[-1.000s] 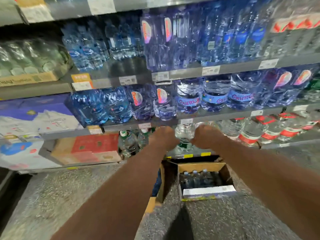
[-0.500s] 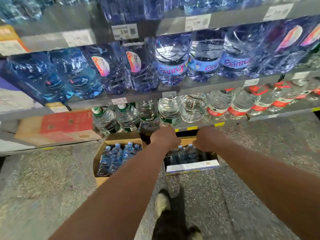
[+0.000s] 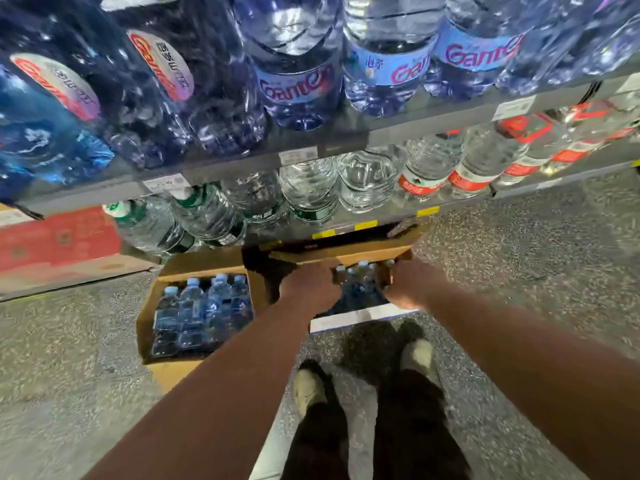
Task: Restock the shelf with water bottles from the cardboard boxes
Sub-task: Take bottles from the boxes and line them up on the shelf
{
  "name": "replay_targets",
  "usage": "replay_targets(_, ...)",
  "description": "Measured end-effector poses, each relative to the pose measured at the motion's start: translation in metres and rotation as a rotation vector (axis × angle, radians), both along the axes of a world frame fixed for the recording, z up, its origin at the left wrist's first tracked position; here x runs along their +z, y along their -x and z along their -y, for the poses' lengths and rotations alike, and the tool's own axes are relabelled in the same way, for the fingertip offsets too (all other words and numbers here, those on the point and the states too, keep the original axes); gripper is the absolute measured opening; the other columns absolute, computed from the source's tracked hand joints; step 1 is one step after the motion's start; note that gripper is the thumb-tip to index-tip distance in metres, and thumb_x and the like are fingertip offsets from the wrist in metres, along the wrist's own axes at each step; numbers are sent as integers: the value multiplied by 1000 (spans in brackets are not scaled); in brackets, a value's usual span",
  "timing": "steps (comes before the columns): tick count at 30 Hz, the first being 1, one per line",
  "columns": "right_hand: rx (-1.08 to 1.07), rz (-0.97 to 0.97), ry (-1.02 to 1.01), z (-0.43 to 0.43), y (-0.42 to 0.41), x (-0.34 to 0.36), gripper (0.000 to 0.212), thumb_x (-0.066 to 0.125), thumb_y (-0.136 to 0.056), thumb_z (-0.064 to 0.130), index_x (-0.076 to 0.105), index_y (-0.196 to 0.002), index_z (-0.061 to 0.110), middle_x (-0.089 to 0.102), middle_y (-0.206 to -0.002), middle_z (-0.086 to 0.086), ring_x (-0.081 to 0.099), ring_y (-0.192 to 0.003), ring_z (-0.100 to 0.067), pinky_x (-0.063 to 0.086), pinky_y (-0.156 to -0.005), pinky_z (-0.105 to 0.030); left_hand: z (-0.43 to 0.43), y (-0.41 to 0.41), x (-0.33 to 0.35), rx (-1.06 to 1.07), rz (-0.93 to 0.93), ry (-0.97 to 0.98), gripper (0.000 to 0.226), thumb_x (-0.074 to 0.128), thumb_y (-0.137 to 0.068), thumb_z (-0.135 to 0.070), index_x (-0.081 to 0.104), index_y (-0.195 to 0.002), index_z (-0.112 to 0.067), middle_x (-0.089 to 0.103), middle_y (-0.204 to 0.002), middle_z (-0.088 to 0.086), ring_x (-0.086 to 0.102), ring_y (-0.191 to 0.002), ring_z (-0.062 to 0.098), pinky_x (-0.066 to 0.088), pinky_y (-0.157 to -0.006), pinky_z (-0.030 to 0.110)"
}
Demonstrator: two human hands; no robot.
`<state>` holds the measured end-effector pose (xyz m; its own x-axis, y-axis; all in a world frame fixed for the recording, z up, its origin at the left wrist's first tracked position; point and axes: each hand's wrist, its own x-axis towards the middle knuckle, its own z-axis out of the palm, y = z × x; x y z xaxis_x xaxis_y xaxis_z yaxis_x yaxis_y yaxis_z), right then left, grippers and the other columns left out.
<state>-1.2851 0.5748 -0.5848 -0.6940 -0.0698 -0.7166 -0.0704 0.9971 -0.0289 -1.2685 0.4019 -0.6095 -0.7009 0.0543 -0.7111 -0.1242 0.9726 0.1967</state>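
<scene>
Open brown cardboard box of blue-capped water bottles (image 3: 360,284) sits at frame centre on the floor; left hand (image 3: 310,285) and right hand (image 3: 410,284) are now down inside it, lower than half a second ago; whether either grips a bottle cannot be told. A second open cardboard box (image 3: 194,313) lies just left. View has tilted down: grey speckled floor (image 3: 69,358), grey metal shelf (image 3: 311,143) across the top.

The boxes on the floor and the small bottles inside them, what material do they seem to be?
Left box: brown matte cardboard, apparently, with folded flaps. Right box: the same. Small bottles: clear glossy plastic, probably, with pale caps; glints show.
</scene>
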Motion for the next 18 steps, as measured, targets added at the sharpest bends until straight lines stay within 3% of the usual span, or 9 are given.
replay_targets(2,15,21,0,-14,10,-18,33,51,-89,28,60,-117,13,61,-118,-7,58,-109,-27,46,-83,-33,-9,3,-22,40,39,20,21,48,-89,-36,51,-86,-16,54,-86,6,54,-79,27,45,-69,32)
replay_targets(5,23,39,15,-34,22,-45,32,52,-89,28,60,-115,12,61,-117,-8,59,-107,-28,40,-75,-30,-27,9,-48,133,90,39,24,48,-89,-37,49,-85,-14,48,-76,1,53,-77,26,48,-70,34)
replay_targets(10,-67,132,74,-65,27,-116,19,50,-87,32,59,-88,14,54,-83,-6,60,-86,-29,41,-68,-31,-69,12,-102,197,158,-1,26,45,-88,-32,48,-69,-14,52,-80,5,59,-81,27,42,-66,31)
replay_targets(15,-132,195,62,-77,15,-210,22,51,-82,28,46,-65,15,49,-67,-1,46,-58,-19,37,-54,-26,-86,6,-182,305,165,10,30,49,-89,-35,62,-97,-9,63,-100,10,61,-95,30,42,-71,31)
replay_targets(18,-167,193,144,-77,22,-273,19,48,-87,28,52,-76,14,55,-77,-6,48,-67,-22,36,-60,-27,-82,11,-242,439,153,-59,26,53,-88,-32,60,-98,-9,61,-100,10,58,-92,30,42,-70,31)
